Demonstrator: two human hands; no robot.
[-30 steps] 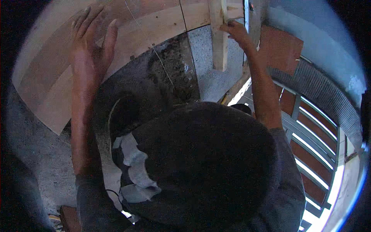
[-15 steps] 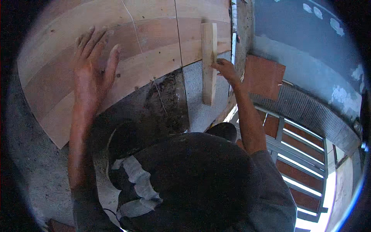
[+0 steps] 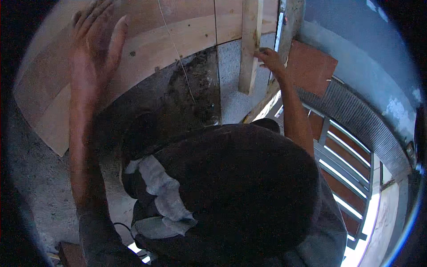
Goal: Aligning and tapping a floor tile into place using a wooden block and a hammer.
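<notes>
My left hand (image 3: 95, 49) is held palm down over the wood-look floor boards (image 3: 191, 33) at the upper left, fingers stretched out and thumb apart. Whether its palm presses on them I cannot tell. Farther right, my right hand (image 3: 270, 60) has its thumb and fingers at the right edge of a long, pale wooden plank (image 3: 250, 49). That plank spans the end of the boards and a light grey speckled strip (image 3: 229, 89). A thin white string (image 3: 175, 46) runs across the boards onto dark, rough ground (image 3: 178, 89).
A wall (image 3: 342, 49) with peeling blue-grey paint rises at the right. Against it are a reddish-brown square panel (image 3: 311, 66) and a ribbed grey sheet (image 3: 356, 118). Below them is a slatted metal gate (image 3: 344, 164). Dark cloth with a grey patch (image 3: 162, 191) fills the lower middle.
The view has shifted, so the floor, plank and both hands appear higher in the picture. My left hand has slid a little left over the boards. My right hand stays at the plank.
</notes>
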